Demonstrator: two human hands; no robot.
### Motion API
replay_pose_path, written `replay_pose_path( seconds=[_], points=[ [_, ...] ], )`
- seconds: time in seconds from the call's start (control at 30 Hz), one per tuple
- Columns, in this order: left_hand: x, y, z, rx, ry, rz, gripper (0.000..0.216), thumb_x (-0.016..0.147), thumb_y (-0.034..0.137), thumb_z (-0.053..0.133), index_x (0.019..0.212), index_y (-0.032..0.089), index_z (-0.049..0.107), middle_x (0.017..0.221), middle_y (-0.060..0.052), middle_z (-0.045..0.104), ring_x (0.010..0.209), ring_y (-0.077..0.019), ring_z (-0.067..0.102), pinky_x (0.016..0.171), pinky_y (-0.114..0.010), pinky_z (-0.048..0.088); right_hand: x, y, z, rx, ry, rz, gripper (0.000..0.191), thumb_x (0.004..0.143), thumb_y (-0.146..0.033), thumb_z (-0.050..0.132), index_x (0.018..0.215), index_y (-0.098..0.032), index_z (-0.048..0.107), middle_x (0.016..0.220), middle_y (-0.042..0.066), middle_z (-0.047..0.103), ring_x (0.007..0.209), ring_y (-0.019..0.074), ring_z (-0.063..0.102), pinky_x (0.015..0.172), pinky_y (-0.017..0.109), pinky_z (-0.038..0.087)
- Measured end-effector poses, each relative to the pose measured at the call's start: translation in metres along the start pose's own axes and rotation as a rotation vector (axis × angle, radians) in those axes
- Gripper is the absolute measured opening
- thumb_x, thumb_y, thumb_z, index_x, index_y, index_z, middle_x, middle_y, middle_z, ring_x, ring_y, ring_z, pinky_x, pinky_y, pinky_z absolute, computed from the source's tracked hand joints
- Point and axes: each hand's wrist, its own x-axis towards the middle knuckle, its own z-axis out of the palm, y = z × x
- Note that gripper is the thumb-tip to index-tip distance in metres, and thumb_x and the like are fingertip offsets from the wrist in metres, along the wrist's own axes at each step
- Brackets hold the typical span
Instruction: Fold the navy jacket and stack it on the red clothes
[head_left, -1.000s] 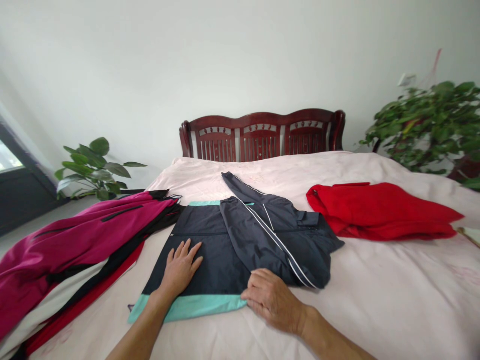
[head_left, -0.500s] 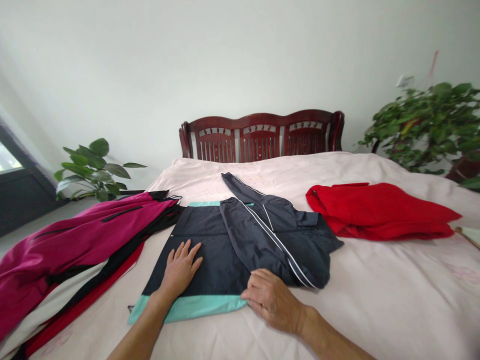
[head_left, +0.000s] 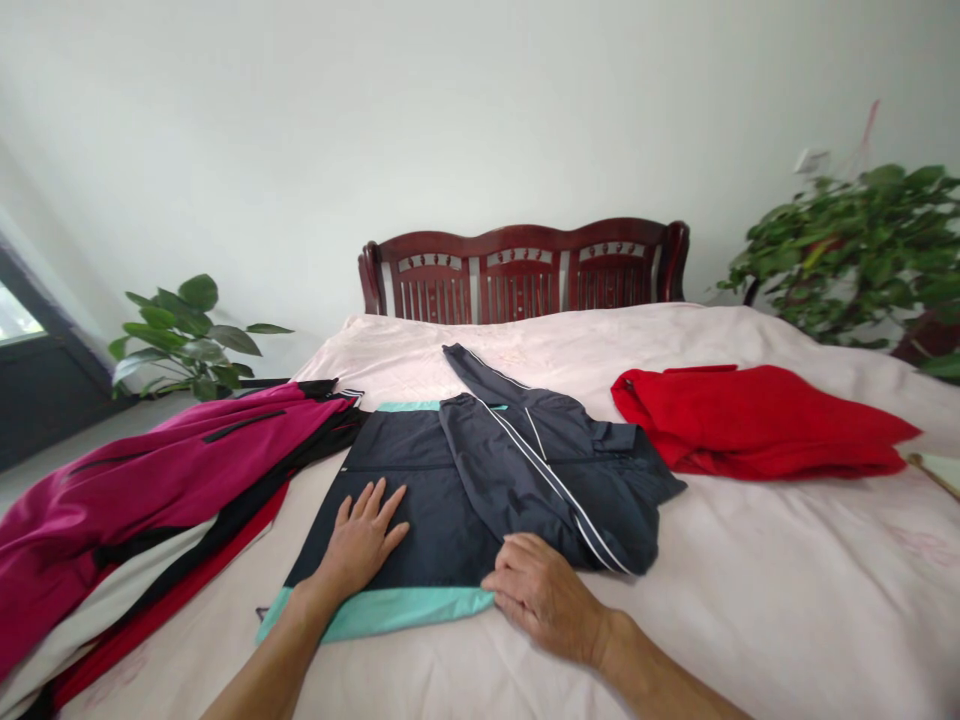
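Observation:
A dark navy jacket (head_left: 420,500) with teal edges and white piping lies on the bed, its collar end to the right. One sleeve is laid slantwise across its body; the other points toward the headboard. My left hand (head_left: 365,535) rests flat on the jacket's lower body, fingers spread. At the near teal edge, my right hand (head_left: 544,595) has its fingers closed on the jacket's fabric, beside the folded sleeve. The fingertips of the right hand are partly hidden.
Left of the jacket lies a pile of clothes with a magenta garment (head_left: 172,460) on top. A folded red garment (head_left: 757,425) is to the right. Behind the pink bedsheet (head_left: 750,620) stands a dark wooden headboard (head_left: 525,270), with leafy plants (head_left: 184,335) at both sides.
My left hand has shifted very slightly to the right on the jacket. My right hand stays at the near edge, and the jacket looks almost the same.

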Motion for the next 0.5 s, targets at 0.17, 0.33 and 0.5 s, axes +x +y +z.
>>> replay_pose_path(
  seconds=[0.17,0.33,0.5],
  points=[
    [-0.013,-0.017,-0.002,-0.019,-0.005,0.108,0.057,0.096,0.048,0.041,0.151,0.034,0.031,0.158,-0.007,0.033,0.145,-0.0279,0.031,0.115,-0.051,0.027,-0.003,-0.003,-0.002,-0.02,0.037,0.009,0.021,0.097,-0.026,0.048,0.109,-0.022,0.065,0.099,0.005,0.063,0.099,0.0185,0.054,0.107,0.045,0.035],
    [-0.039,-0.065,-0.017,-0.119,-0.105,0.258,0.061,0.094,0.053,0.043,0.151,0.036,0.027,0.159,-0.004,0.029,0.145,-0.0262,0.031,0.116,-0.047,0.029,-0.006,-0.003,-0.012,-0.123,0.163,0.01,0.026,0.095,-0.024,0.048,0.116,-0.022,0.064,0.112,0.007,0.066,0.114,0.022,0.054,0.11,0.047,0.036],
    [-0.079,-0.116,-0.042,-0.289,-0.283,0.248,0.083,0.076,0.057,0.069,0.149,0.036,0.034,0.16,-0.004,0.025,0.145,-0.0291,0.029,0.115,-0.041,0.031,-0.003,0.013,-0.041,-0.406,0.314,0.388,0.044,0.095,-0.03,0.047,0.137,-0.017,0.051,0.142,0.016,0.051,0.131,0.0319,0.044,0.108,0.052,0.036]
  ],
)
